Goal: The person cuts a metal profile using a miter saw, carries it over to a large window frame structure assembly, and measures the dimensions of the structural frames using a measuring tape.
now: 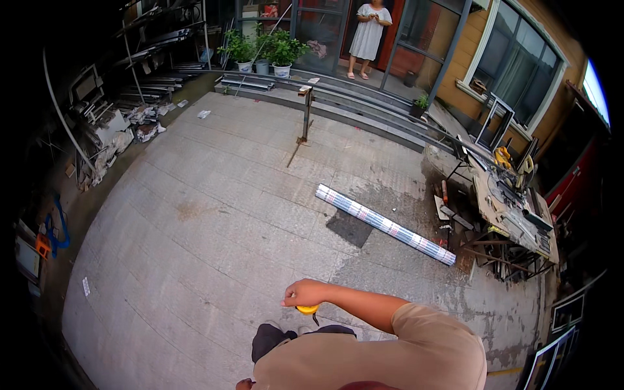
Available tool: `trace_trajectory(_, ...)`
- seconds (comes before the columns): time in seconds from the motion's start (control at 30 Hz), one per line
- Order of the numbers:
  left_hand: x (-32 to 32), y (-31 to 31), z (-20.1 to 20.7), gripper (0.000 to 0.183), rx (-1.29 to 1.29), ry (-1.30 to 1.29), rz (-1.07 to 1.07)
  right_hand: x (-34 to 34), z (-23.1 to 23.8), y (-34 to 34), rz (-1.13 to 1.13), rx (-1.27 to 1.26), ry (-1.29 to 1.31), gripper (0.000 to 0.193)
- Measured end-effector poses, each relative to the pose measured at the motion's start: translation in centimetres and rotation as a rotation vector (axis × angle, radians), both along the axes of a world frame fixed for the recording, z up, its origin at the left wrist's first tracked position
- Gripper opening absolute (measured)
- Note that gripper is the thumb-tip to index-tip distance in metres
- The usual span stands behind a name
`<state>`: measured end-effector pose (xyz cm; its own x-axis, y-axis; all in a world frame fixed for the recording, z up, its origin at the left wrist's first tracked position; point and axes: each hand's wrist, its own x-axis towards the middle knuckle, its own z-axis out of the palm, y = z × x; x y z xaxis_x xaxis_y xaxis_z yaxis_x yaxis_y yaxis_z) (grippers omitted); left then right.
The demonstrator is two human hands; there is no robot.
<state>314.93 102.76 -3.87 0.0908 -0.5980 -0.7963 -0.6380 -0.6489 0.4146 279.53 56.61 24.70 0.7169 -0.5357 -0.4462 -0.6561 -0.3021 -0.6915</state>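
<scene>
The fingers of the right hand (304, 292) are curled closed around a yellow tape measure (308, 309), held low at 6 o'clock, arm bent across the body. The left hand (244, 384) barely shows; its grip I cannot tell. One long wrapped bar (385, 224) lies at 2 o'clock. Three potted plants (263, 49) stand at 12.

Ground: a paved stone-tile yard (214, 214) is being seen.
On it: a long wrapped metal profile (383, 224) is lying flat.
Beside: a dark patch (349, 227) is showing.
</scene>
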Motion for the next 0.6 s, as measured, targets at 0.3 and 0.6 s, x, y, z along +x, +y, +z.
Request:
trace_trajectory(0.3,10.4,-21.9,-3.6,0.029,0.005,0.008,0.012,4.0,-16.5,-19.4,0.067,0.016,0.483,0.070)
trace_trajectory(0.6,33.7,-63.8,10.5,0.038,-0.282,0.276,0.860,-15.2,-20.9,-22.8,-0.520,0.728,1.013,0.068)
